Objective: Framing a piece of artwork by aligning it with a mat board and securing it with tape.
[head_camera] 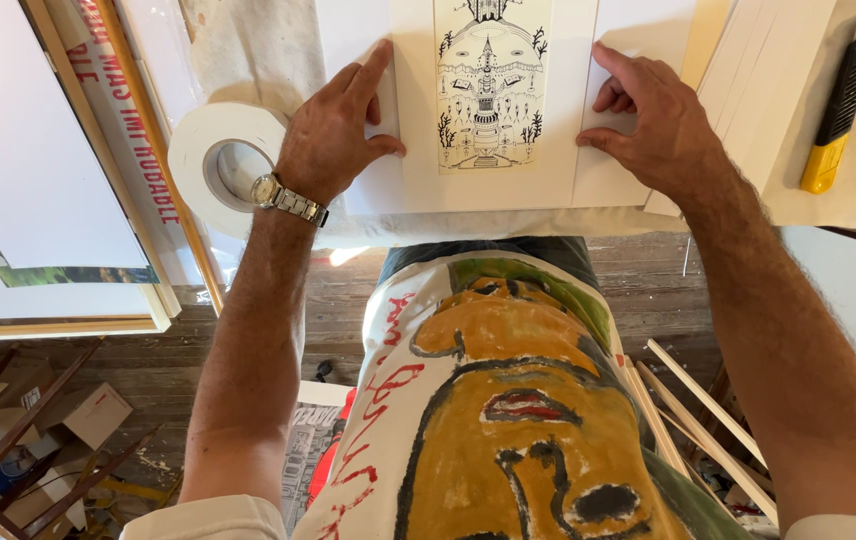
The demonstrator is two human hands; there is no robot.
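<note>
My left hand (333,125) lies flat and open on the left border of the white mat board (418,185), index finger stretched up along the window edge, thumb pointing in toward the picture. My right hand (648,120) presses the right border the same way, though its fingers are half curled, with thumb and fingertips pinning the card rather than gripping it. Between them sits the tall black ink drawing (491,85), showing through the mat's window, at the near edge of the white-covered worktable (508,222).

From the head view, the one view I have, a big roll of white tape (218,160) rests just beside my left wrist, touching the wristwatch (290,200) or nearly so. A yellow-and-black utility knife (836,105) lies well apart to the right, on the far side of a stack of white boards (748,80).

As I judge it, doing this well means keeping even downward pressure on both borders, so the mat cannot creep over the paper, and checking that the white margin around the drawing looks equal on each side. My palms should stay off the inked area. Below the table I see only my painted apron (508,400) and the plank floor (148,370).
</note>
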